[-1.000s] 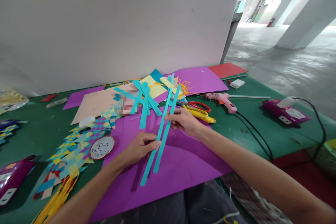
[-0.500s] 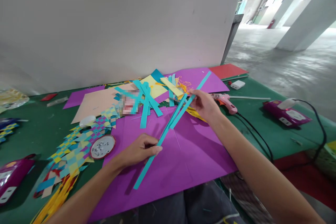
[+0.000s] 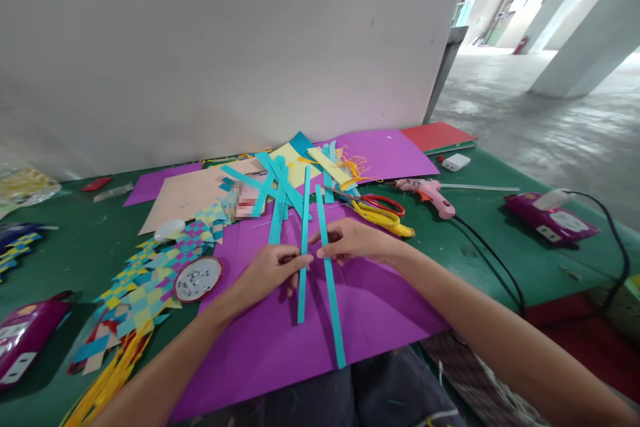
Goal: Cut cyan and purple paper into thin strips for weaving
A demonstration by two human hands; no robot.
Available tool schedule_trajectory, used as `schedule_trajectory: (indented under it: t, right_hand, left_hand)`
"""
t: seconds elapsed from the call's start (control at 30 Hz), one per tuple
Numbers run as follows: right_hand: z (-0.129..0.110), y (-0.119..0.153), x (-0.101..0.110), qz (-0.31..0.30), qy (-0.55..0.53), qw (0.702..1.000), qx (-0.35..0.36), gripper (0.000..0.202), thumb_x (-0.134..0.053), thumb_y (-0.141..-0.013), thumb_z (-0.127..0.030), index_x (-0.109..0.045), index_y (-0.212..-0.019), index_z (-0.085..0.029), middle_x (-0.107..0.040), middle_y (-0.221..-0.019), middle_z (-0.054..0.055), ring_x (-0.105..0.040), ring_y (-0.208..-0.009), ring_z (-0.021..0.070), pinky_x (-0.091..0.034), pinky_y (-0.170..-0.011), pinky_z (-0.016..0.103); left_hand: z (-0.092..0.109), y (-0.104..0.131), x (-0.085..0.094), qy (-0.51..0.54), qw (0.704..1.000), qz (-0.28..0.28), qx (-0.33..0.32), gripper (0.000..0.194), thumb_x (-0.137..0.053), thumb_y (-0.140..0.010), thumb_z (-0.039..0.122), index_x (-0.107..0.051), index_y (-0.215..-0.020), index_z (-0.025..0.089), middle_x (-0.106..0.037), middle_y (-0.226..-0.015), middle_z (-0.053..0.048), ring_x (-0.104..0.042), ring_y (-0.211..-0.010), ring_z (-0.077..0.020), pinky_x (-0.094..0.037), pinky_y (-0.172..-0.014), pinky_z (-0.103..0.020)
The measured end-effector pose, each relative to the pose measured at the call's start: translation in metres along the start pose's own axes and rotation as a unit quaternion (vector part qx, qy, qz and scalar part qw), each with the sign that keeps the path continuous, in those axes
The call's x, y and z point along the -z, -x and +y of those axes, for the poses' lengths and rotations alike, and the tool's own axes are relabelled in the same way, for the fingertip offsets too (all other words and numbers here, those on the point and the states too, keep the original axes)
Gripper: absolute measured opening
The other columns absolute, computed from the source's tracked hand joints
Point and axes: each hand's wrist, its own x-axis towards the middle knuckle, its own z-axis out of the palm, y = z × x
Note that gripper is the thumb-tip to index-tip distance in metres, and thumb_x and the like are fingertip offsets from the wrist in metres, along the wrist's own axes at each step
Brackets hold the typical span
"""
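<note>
Near the centre, my left hand [image 3: 284, 267] pinches a narrow teal paper strip [image 3: 304, 233] that stands nearly upright in the view. Just to its right, my right hand [image 3: 345, 241] has its fingers closed on a second teal strip [image 3: 332, 293], which slants down toward my lap. The two strips are apart, above a large purple sheet [image 3: 250, 353]. Beyond my hands more teal strips [image 3: 277, 213] lie crossed in a loose pile. Scissors with red and yellow handles [image 3: 383, 213] rest to the right of the pile.
A pink glue gun [image 3: 433, 197] with a black cord lies at right, near a purple power strip [image 3: 550, 217]. Woven paper pieces [image 3: 145, 293] and a round dish of small dots [image 3: 199, 279] sit at left. A white board [image 3: 225, 67] stands behind.
The two strips, close together and slanted before, are now apart, one in each hand. My right hand has come down and left toward my left hand, uncovering the scissors. My left hand rose slightly.
</note>
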Motion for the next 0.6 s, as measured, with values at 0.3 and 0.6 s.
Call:
schedule_trajectory:
  t: [0.3,0.6]
  right_hand:
    - [0.01,-0.011,-0.01,0.072,0.052,0.996,0.015,0.035,-0.072,-0.067,-0.028,-0.048,-0.09,-0.017,-0.054,-0.047,-0.009,-0.051,-0.039,0.0097,-0.03,-0.037,0.019]
    - [0.009,-0.011,-0.012,0.14,0.062,0.988,0.012,0.066,-0.066,-0.075,-0.024,-0.041,-0.135,-0.009,-0.059,-0.051,-0.005,-0.051,-0.04,0.0109,-0.037,-0.043,0.022]
  left_hand:
    - [0.003,0.004,-0.004,-0.078,0.997,0.01,-0.024,0.039,-0.055,-0.082,0.051,-0.05,-0.06,0.018,-0.054,-0.044,0.004,-0.057,-0.041,-0.0131,-0.042,-0.047,-0.022]
    - [-0.002,0.0,-0.002,-0.249,0.961,0.052,-0.107,0.052,-0.044,-0.088,0.05,-0.039,-0.049,0.017,-0.03,-0.047,0.006,-0.032,-0.044,-0.0081,-0.023,-0.046,-0.024]
